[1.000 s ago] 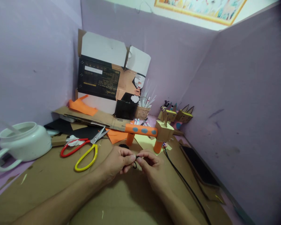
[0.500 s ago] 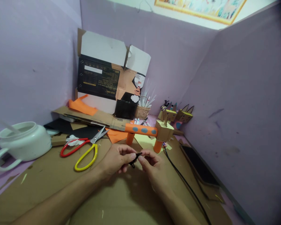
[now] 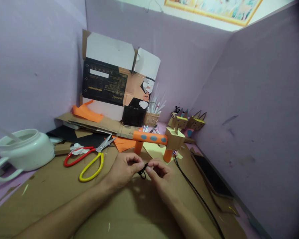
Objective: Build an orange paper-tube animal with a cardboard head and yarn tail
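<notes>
Between my two hands is a small looped piece of black string [image 3: 143, 173]. My left hand [image 3: 126, 167] pinches it between thumb and fingers. From the other side my right hand [image 3: 160, 174] pinches the string, fingertips close to those of my left. Part of the string is hidden by the fingers. Just behind the hands stands a toy animal [image 3: 151, 137] with an orange tube body, grey-blue spots, orange legs and a cardboard box head. Scissors [image 3: 97, 151] with one red and one yellow handle lie spread apart to the left of my left hand.
A white pot [image 3: 27, 151] stands at far left. An unfolded printed box [image 3: 104, 79] leans on the back wall beside a pen basket [image 3: 151, 118]. On the right, a black cable [image 3: 194, 189] runs past a dark flat tablet-like device [image 3: 213, 174]. Cardboard [image 3: 119, 212] covers the table.
The black string's loop hangs wider and more plainly below the fingers. My right hand has shifted very slightly; everything else stays in place.
</notes>
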A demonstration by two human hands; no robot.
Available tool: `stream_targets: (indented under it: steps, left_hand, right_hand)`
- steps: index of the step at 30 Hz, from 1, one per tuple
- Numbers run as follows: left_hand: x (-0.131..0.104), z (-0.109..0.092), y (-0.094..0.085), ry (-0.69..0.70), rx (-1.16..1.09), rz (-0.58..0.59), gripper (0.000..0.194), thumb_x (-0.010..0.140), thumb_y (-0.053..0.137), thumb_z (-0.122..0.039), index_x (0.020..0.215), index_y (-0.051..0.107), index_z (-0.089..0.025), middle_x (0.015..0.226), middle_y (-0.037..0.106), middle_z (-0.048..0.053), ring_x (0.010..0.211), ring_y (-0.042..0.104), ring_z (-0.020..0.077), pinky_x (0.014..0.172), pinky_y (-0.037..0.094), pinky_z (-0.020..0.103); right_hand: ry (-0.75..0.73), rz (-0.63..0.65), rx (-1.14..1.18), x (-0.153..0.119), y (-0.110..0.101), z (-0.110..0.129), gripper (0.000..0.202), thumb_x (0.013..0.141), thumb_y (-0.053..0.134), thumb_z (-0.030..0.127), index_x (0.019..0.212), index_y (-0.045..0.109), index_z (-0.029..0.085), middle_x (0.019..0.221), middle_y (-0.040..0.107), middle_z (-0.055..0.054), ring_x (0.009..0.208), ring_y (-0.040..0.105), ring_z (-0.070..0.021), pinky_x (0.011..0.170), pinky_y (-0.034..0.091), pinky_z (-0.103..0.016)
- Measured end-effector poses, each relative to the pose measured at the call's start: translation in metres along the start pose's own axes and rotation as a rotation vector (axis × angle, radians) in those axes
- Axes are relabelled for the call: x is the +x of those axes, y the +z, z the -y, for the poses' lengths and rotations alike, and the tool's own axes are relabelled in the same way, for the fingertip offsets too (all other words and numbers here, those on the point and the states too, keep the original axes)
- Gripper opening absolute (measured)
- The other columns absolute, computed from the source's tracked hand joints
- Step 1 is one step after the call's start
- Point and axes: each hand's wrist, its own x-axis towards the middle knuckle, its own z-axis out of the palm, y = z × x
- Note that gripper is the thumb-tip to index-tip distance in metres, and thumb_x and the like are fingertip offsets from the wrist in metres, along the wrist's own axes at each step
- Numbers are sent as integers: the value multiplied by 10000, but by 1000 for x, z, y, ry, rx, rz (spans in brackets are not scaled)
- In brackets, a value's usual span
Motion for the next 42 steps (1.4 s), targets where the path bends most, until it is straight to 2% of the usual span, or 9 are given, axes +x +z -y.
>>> stream_targets:
  steps: [6,13,21,25,29,33,38,42]
  left_hand:
    - [-2,-2,0,-55,-21,66,130,602,632,-251,585,589,-129,472,485,-42,392,333,44,388,267,171]
    - [-2,-2,1,-67,-8,46,140,584,653,-249,611,598,-123,512,516,-27,434,389,61,415,291,178]
    - [-2,1,-4,25,22,122,138,610,624,-246,591,573,-119,549,535,-4,501,443,85,486,349,196]
    - [0,5,-6,42,45,171,134,611,610,-249,622,571,-121,571,542,4,503,435,91,471,327,198]
    - [-2,2,-6,59,175,173,114,639,555,-237,649,576,-126,550,485,-15,505,391,93,475,294,207]
    - [-5,-2,-7,166,350,166,185,720,516,-279,675,608,-125,631,533,16,596,453,129,540,331,226]
    - [-5,-2,-9,192,404,173,173,737,515,-250,686,623,-125,644,532,13,601,468,128,549,345,223]
    - [-4,-4,-11,226,412,166,118,714,531,-182,663,625,-131,679,574,22,632,504,129,573,367,219]
  right_hand:
    - [36,-3,28,-1,0,-1,65,706,630,242,706,633,177,613,582,8,481,441,-92,453,351,-214]
    - [46,-9,31,0,0,-4,64,704,635,240,696,631,177,602,570,16,474,419,-88,443,328,-209]
    - [35,-13,34,0,0,-3,64,705,628,234,686,646,175,594,585,11,475,442,-92,447,350,-208]
    - [45,3,17,-1,1,-3,74,695,642,244,686,659,173,619,587,5,463,414,-82,423,329,-203]
    - [49,7,4,-1,1,-2,73,691,648,246,684,669,177,617,580,8,455,403,-80,416,322,-204]
    - [36,11,-2,0,1,-1,64,687,652,236,671,664,175,621,573,9,449,402,-76,410,321,-204]
    - [6,4,-8,0,0,-4,50,690,658,226,686,691,188,660,611,-5,481,459,-92,420,352,-210]
    - [-25,45,37,-2,-1,-7,82,718,640,218,734,720,211,680,635,-14,488,495,-98,424,372,-214]
